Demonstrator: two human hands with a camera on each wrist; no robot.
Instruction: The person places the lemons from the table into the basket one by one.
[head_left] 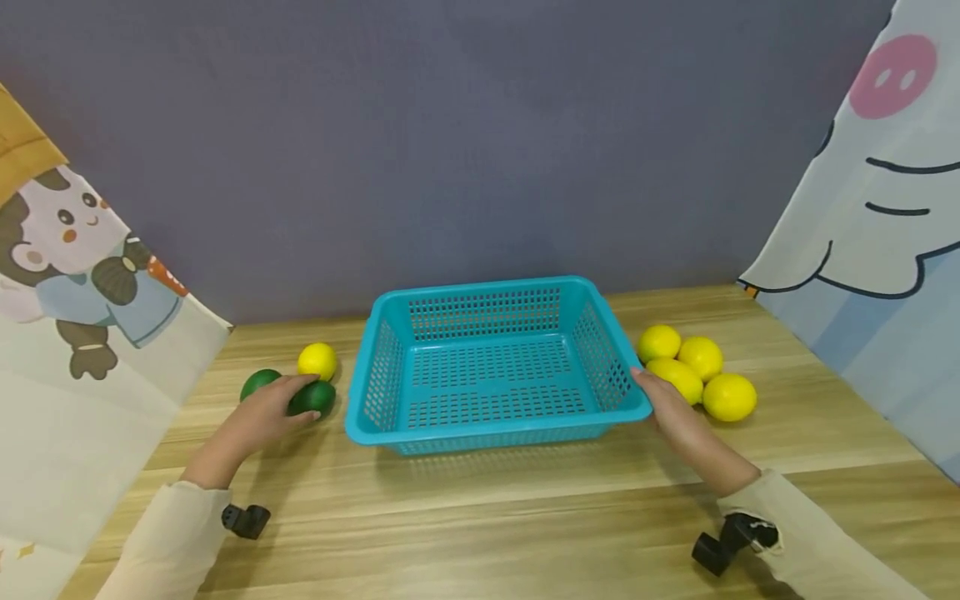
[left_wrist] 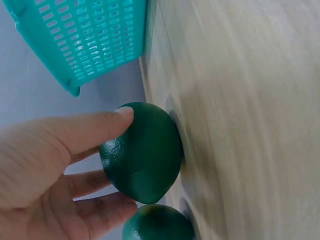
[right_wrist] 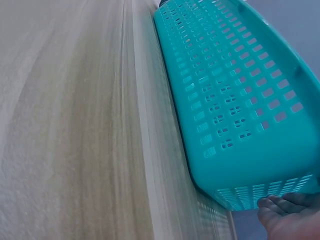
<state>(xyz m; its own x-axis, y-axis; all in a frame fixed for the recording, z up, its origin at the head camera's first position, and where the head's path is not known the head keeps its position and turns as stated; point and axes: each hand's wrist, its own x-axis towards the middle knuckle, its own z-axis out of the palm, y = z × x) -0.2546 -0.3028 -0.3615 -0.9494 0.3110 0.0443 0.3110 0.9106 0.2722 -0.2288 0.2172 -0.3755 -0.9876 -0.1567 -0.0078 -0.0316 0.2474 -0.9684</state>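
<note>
My left hand (head_left: 258, 417) holds a dark green lime (left_wrist: 145, 155) on the wooden table, thumb on one side and fingers on the other. A second lime (head_left: 259, 381) lies just beyond that hand, partly covered by it in the head view. Behind them sits a yellow lemon (head_left: 317, 361). A turquoise plastic basket (head_left: 487, 435) with perforated walls stands in the middle, with nothing inside. At its front right corner my right hand (head_left: 682, 425) grips the rim; in the right wrist view the fingers (right_wrist: 280, 207) curl beside the end wall, partly out of frame.
Several lemons (head_left: 730, 397) lie clustered right of the basket, close to the right hand. A grey partition (head_left: 480, 150) rises behind the table (head_left: 480, 533). Cartoon-printed panels (head_left: 862, 208) flank it on both sides.
</note>
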